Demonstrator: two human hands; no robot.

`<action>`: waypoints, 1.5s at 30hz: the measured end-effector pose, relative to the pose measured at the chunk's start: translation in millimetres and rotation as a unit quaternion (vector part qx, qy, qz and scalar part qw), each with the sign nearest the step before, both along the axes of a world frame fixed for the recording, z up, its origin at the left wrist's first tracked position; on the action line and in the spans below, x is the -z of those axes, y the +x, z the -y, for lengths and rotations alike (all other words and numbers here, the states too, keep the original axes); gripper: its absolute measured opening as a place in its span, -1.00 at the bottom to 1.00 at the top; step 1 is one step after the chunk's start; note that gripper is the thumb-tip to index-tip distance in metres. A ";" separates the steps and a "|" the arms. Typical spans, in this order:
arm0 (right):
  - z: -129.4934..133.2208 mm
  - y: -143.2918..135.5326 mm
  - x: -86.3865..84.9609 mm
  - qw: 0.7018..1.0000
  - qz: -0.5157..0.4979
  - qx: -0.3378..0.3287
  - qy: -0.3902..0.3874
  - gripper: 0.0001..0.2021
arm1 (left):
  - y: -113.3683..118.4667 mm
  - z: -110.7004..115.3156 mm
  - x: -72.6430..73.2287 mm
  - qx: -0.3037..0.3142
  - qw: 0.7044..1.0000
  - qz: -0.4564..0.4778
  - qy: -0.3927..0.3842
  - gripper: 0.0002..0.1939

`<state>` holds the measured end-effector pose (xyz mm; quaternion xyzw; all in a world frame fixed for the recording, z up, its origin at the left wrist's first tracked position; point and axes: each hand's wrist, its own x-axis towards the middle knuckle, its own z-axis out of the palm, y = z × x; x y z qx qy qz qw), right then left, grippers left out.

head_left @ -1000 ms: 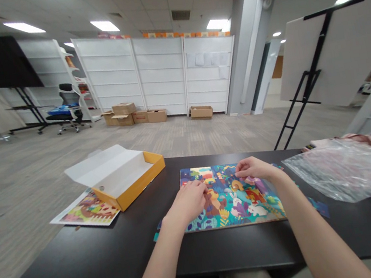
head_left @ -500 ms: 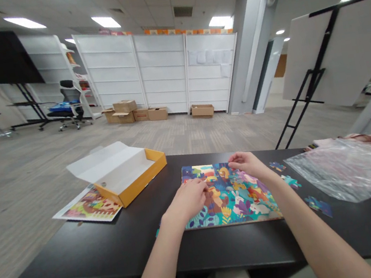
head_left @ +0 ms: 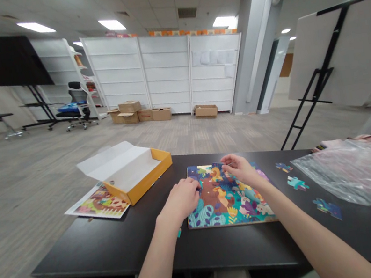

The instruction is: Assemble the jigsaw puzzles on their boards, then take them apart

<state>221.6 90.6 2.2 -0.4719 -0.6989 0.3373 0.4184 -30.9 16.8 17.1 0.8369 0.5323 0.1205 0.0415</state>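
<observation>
**Snail patch shifted left on the puzzle**

At lower centre of the frame, the puzzle (head_left: 214, 205) is laid flat, its snail patch (head_left: 216, 174) now nearer the left end than a moment ago; the layout is apparently being adjusted. Its long axis is run left to right, with the rabbits upright to the wearer. The hands are held apart: the left hand (head_left: 184, 197) at the left edge, fingers curled; the right hand (head_left: 239, 169) at the top edge. Whether either grips a piece cannot be told. Loose pieces (head_left: 297, 183) are scattered rightward on the worktop (head_left: 136, 247).
</observation>
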 end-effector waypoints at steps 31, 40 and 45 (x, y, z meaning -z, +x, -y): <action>7.5 73.4 -36.6 0.995 -0.018 0.050 -0.084 -0.56 | -8.0 -2.1 -2.5 -0.137 0.989 -0.046 0.010 -0.67; 25.6 114.4 -42.6 0.973 0.095 -0.082 -0.192 -0.52 | 8.7 -9.3 -1.6 -0.121 0.992 -0.031 -0.014 -0.72; 29.4 111.6 -38.0 0.956 0.124 -0.131 -0.232 -0.52 | 10.1 -12.8 -3.9 -0.122 0.992 -0.037 -0.023 -0.71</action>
